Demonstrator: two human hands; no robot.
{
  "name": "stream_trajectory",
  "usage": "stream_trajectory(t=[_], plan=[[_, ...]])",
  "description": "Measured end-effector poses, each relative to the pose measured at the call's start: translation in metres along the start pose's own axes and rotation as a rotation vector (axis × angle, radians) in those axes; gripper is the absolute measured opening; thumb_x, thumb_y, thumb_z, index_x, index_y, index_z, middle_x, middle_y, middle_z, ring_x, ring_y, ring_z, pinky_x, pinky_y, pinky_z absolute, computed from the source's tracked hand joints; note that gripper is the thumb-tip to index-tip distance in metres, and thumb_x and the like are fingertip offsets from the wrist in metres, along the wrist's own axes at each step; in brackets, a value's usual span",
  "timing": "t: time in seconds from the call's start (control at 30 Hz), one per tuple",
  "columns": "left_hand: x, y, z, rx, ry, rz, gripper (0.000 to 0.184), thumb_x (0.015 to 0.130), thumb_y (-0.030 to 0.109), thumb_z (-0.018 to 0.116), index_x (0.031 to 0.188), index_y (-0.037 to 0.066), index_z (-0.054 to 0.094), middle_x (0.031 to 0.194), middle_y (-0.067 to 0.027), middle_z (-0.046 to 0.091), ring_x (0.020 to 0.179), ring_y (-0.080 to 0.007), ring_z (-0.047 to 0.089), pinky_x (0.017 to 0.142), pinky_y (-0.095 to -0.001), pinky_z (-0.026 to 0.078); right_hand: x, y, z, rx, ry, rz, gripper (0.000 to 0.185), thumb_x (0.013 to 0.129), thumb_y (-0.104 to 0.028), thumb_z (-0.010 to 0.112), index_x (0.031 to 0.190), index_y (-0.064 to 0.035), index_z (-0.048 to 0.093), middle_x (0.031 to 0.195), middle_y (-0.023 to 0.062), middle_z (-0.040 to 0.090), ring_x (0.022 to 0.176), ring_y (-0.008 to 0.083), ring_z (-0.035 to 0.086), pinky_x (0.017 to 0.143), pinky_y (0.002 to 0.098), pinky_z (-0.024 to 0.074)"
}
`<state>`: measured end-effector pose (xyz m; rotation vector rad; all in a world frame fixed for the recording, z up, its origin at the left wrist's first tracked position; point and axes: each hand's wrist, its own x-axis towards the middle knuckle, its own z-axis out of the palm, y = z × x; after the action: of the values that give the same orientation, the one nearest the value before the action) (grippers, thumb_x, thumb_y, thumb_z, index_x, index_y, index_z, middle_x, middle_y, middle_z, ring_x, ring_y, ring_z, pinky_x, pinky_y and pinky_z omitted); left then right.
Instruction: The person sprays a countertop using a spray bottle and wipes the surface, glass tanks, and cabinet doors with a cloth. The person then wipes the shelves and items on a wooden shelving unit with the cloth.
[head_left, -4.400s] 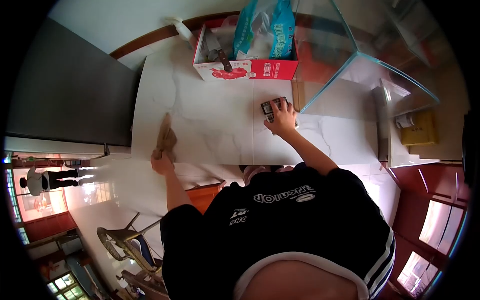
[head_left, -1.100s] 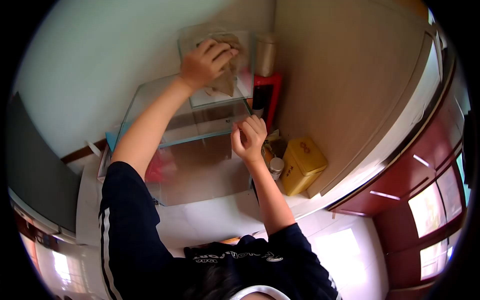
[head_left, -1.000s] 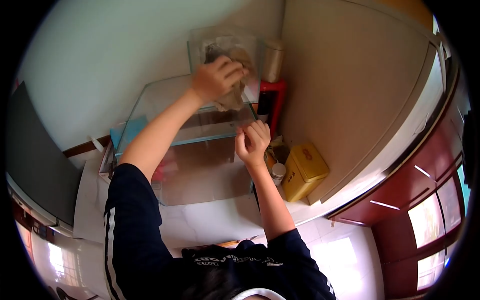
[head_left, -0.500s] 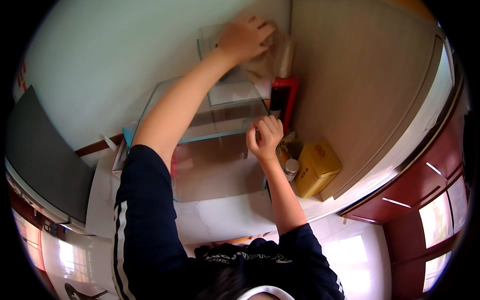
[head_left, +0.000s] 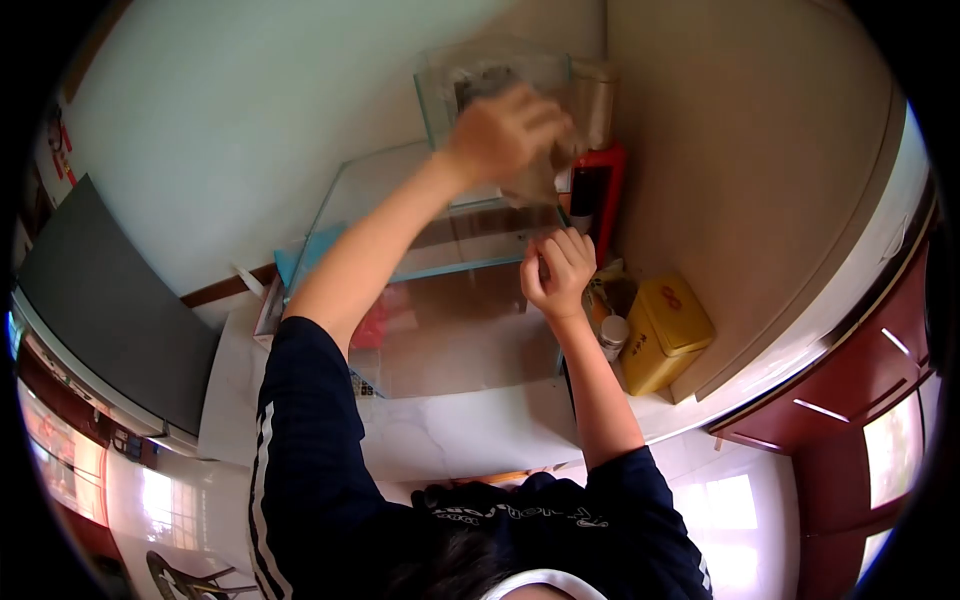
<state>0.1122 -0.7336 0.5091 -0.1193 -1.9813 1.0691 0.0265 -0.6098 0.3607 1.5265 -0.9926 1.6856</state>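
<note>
My left hand [head_left: 505, 130], blurred by motion, is raised in front of the small glass tank [head_left: 435, 95] at the back. Its fingers are closed on a brownish, limp cloth [head_left: 535, 185] that hangs below them. My right hand [head_left: 562, 275] is curled into a loose fist over the right front of the larger glass case [head_left: 450, 340], with nothing showing in its fingers. Whether this fist touches the glass, I cannot tell. The small tank stands on top of the case, partly hidden by my left hand.
Close on the right stand a yellow tin [head_left: 665, 335], a small white-lidded jar [head_left: 612, 335], a red box [head_left: 612, 200] and a pale canister [head_left: 597, 105]. A wooden cabinet side [head_left: 750, 180] borders the right. A dark grey panel [head_left: 110, 310] rises at the left.
My left hand has come down and towards me with the cloth, from near the top of the small tank. My right hand stays in a fist. The view has shifted slightly.
</note>
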Motion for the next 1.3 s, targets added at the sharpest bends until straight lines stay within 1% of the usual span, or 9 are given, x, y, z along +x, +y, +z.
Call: stream_trajectory(t=[0.17,0.27,0.33,0.47,0.8,1.0,1.13,1.23,1.3], plan=[[0.083,-0.063,-0.059,-0.060,-0.035,-0.714,0.047,0.074,0.049,0.068,0.100,0.010,0.065,0.106,-0.0118,0.066,0.097,-0.0227,0.062,0.079,-0.0365,0.049,0.002,-0.001,-0.002,0.002,-0.003,-0.003,0.013,0.059,-0.007,0.058,0.060,-0.0094,0.046,0.060,0.0039,0.044,0.056,0.0220,0.045,0.053,0.0326,0.0290],[0.122,-0.070,-0.086,-0.143,-0.412,-1.121,0.023,0.072,0.023,0.073,0.090,0.010,0.067,0.096,-0.0068,0.068,0.090,-0.0253,0.064,0.075,-0.0331,0.050,0.005,-0.001,-0.003,0.015,-0.008,-0.007,0.013,0.060,-0.008,0.058,0.060,-0.0090,0.045,0.060,0.0045,0.044,0.056,0.0225,0.044,0.054,0.0329,0.0297],[0.071,-0.118,-0.012,-0.556,-0.784,-0.877,0.039,0.080,0.036,0.065,0.104,0.004,0.065,0.098,-0.0072,0.066,0.088,-0.0182,0.061,0.075,-0.0315,0.048,0.002,-0.001,-0.002,0.009,-0.012,-0.008,0.013,0.060,-0.008,0.058,0.060,-0.0088,0.045,0.060,0.0047,0.043,0.057,0.0227,0.044,0.054,0.0331,0.0301],[0.074,-0.096,-0.009,-0.988,-0.843,-1.258,0.046,0.089,0.041,0.054,0.112,0.002,0.061,0.104,-0.0106,0.064,0.089,-0.0168,0.061,0.078,-0.0288,0.049,0.001,0.000,0.000,-0.008,-0.003,-0.006,0.013,0.062,-0.008,0.058,0.061,-0.0080,0.045,0.063,0.0058,0.044,0.059,0.0233,0.045,0.055,0.0336,0.0308],[0.026,-0.162,0.050,-0.926,-1.054,-1.278,0.035,0.085,0.038,0.058,0.094,0.005,0.064,0.082,-0.0074,0.065,0.068,-0.0112,0.057,0.060,-0.0241,0.047,0.001,0.002,-0.002,-0.025,-0.027,-0.033,0.013,0.063,-0.007,0.058,0.063,-0.0072,0.045,0.065,0.0067,0.043,0.060,0.0244,0.045,0.056,0.0344,0.0311],[0.051,-0.128,0.001,-0.699,-1.308,-1.178,0.050,0.073,0.061,0.064,0.079,0.012,0.061,0.062,0.0006,0.056,0.053,-0.0097,0.049,0.043,-0.0218,0.037,0.000,0.003,-0.003,-0.022,-0.023,-0.054,0.013,0.061,-0.006,0.058,0.063,-0.0072,0.045,0.064,0.0066,0.043,0.060,0.0242,0.045,0.055,0.0339,0.0310],[0.070,-0.102,-0.019,-0.665,-1.121,-1.140,0.045,0.078,0.052,0.063,0.089,0.008,0.061,0.075,-0.0038,0.061,0.062,-0.0129,0.056,0.049,-0.0228,0.043,-0.003,0.004,-0.004,0.000,-0.043,-0.034,0.009,0.061,-0.004,0.057,0.067,-0.0048,0.051,0.067,0.0072,0.050,0.060,0.0246,0.047,0.056,0.0339,0.0337],[0.037,-0.133,-0.004,-1.583,-0.525,-1.644,0.035,0.085,0.034,0.062,0.105,0.005,0.061,0.104,-0.0101,0.064,0.093,-0.0181,0.061,0.075,-0.0280,0.052,-0.001,0.003,-0.002,0.013,0.006,-0.055,0.012,0.057,-0.008,0.058,0.063,-0.0083,0.047,0.065,0.0054,0.046,0.060,0.0227,0.047,0.055,0.0330,0.0318],[0.022,-0.159,-0.003,-1.824,-0.375,-1.384,0.035,0.086,0.032,0.062,0.106,0.004,0.059,0.101,-0.0092,0.063,0.089,-0.0171,0.060,0.073,-0.0274,0.052,-0.001,0.003,-0.003,0.016,-0.001,-0.056,0.013,0.057,-0.008,0.058,0.063,-0.0085,0.047,0.065,0.0052,0.046,0.060,0.0224,0.047,0.055,0.0328,0.0323]])
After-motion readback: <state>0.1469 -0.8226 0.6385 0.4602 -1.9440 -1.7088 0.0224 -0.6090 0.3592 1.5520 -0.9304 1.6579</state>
